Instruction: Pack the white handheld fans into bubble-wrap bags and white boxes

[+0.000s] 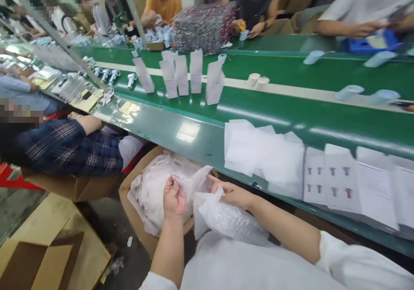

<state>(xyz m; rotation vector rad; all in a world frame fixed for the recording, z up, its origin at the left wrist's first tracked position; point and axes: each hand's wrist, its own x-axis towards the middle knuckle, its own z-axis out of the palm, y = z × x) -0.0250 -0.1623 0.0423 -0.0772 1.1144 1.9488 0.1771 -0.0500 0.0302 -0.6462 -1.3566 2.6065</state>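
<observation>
My left hand (174,197) is closed, its thumb and fingertips pinching a thin, whitish translucent bag (197,179) stretched toward the right. My right hand (231,193) reaches in from the other side. Its index finger points at the bag's far end, and its lower fingers are partly hidden behind bubble wrap (236,219) that they appear to grip. The bubble wrap lies bunched over my lap. Below and beyond my left hand, a cardboard box (129,191) is filled with similar whitish bags (152,195).
White sheets or pouches (261,152) and printed white cartons (339,173) lie along the bench edge at right. Upright white boxes (182,76) stand on the green conveyor (274,102). Pale blue cups (349,92) lie farther right. A co-worker in a plaid shirt (74,145) sits at left.
</observation>
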